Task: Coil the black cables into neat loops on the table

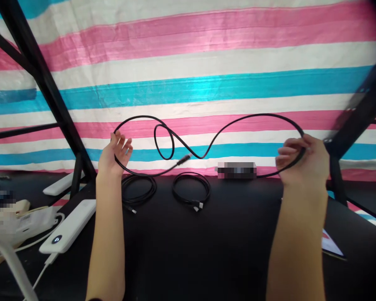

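A black cable (pixel 188 147) hangs in the air between my two hands, bowed into a wide arc on each side with a small loop near the middle. My left hand (pixel 115 154) pinches it between thumb and palm side, the other fingers curled loosely. My right hand (pixel 303 156) grips the opposite arc, its fingers bent around the cable. One connector end (pixel 184 159) dangles right of the left hand; the other end (pixel 238 170) appears at the right, blurred by pixelation. Below, two coiled black cables (pixel 191 202) (pixel 139 203) lie on the table.
The black table (pixel 194 259) carries a white power bank (pixel 69 228) with a plugged-in white cable at the left, beside a white power strip (pixel 37 221). A flat bright-screened item (pixel 332 244) lies behind my right forearm. Black metal frame bars (pixel 47 92) and a striped sheet (pixel 207 92) enclose the back.
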### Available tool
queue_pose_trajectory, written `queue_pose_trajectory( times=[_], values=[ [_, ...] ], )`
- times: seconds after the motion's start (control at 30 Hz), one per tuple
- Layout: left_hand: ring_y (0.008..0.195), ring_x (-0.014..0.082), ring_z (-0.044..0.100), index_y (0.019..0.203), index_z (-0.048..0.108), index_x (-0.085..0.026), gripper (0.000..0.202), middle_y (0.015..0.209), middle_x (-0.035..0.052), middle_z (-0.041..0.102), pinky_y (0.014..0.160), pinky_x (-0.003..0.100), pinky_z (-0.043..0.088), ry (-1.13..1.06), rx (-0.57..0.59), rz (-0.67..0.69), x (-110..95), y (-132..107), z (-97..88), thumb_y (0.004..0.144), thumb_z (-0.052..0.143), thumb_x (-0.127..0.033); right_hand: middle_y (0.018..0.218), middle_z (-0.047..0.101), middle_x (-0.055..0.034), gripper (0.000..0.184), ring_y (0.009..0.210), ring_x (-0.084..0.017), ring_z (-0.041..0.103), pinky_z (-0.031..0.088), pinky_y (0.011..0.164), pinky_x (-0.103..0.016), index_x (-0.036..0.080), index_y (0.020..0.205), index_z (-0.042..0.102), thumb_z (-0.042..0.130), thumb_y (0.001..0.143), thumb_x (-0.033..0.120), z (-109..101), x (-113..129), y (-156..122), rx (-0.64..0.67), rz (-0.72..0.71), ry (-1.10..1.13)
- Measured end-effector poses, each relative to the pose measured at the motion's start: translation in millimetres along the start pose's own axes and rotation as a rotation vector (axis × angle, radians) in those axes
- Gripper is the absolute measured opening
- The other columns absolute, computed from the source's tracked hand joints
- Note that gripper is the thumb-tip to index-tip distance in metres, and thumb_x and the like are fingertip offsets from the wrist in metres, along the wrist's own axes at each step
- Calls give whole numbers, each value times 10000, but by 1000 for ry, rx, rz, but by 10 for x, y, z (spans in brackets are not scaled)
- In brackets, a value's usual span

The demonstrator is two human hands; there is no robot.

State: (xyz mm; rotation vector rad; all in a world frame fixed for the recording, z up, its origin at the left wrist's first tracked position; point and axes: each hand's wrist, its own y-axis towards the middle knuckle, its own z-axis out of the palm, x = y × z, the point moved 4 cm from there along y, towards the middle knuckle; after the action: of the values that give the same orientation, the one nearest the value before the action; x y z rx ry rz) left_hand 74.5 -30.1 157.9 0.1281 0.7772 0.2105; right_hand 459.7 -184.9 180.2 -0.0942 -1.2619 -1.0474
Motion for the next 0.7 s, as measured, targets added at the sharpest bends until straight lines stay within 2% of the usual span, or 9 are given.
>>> queue_pose_trajectory(
  times=[0.1, 0.17, 0.23, 0.3, 0.4, 0.5, 0.6, 0.7],
  values=[
    [490, 45, 550, 746, 591, -195, 268, 553, -28, 544, 448, 117, 425, -132, -69, -37, -62, 7, -68, 936, 414, -261, 508, 507, 15, 286, 389, -94, 455, 230, 312, -208, 245, 616, 460, 475, 817, 448, 26, 49, -114, 49, -58, -122],
    [345, 12, 409, 723, 567, -187, 314, 473, -60, 460, 332, 97, 306, -115, -38, -20, -113, 8, -99, 952, 371, -273, 532, 538, -1, 284, 397, -114, 473, 218, 307, -224, 270, 702, 531, 443, 830, 508, 26, 85, -199, 60, -91, -192],
    [266, 10, 239, 705, 558, -181, 287, 422, -87, 359, 262, 138, 170, 13, 32, 13, -156, 14, -145, 932, 420, -293, 551, 553, -10, 303, 378, -112, 453, 193, 301, -235, 290, 776, 569, 408, 843, 538, -46, 116, -249, 70, -101, -246],
    [257, 15, 150, 709, 584, -173, 216, 395, -100, 285, 258, 185, 85, 252, 62, 85, -197, 28, -224, 860, 543, -321, 561, 556, -15, 326, 344, -97, 400, 154, 300, -244, 305, 834, 590, 371, 858, 545, -194, 143, -251, 83, -92, -286],
    [283, 22, 160, 762, 653, -163, 221, 371, -95, 265, 297, 212, 62, 645, 1, 212, -256, 45, -355, 720, 686, -378, 527, 515, -6, 318, 295, -50, 209, 66, 320, -259, 327, 862, 608, 350, 874, 512, -432, 168, -197, 149, -39, -286],
    [335, 37, 190, 782, 677, -184, 275, 381, -81, 286, 342, 228, 100, 833, -60, 306, -292, 30, -380, 663, 713, -429, 419, 278, 50, 229, 369, -29, -59, -41, 360, -281, 338, 804, 613, 421, 843, 456, -535, 158, -122, 203, 29, -193],
    [370, 52, 199, 757, 673, -183, 290, 389, -76, 289, 375, 243, 131, 855, -66, 378, -285, -21, -280, 652, 702, -452, 466, 82, 77, 136, 393, -50, -80, -73, 393, -295, 331, 751, 607, 514, 778, 426, -500, 118, -45, 172, 45, -109],
    [377, 49, 199, 739, 667, -165, 305, 397, -80, 284, 382, 237, 141, 825, -30, 396, -239, -68, -152, 647, 696, -454, 491, 89, 70, 114, 353, -68, 0, -51, 387, -296, 316, 745, 619, 557, 741, 412, -440, 80, 12, 95, -1, -86]
  ],
)
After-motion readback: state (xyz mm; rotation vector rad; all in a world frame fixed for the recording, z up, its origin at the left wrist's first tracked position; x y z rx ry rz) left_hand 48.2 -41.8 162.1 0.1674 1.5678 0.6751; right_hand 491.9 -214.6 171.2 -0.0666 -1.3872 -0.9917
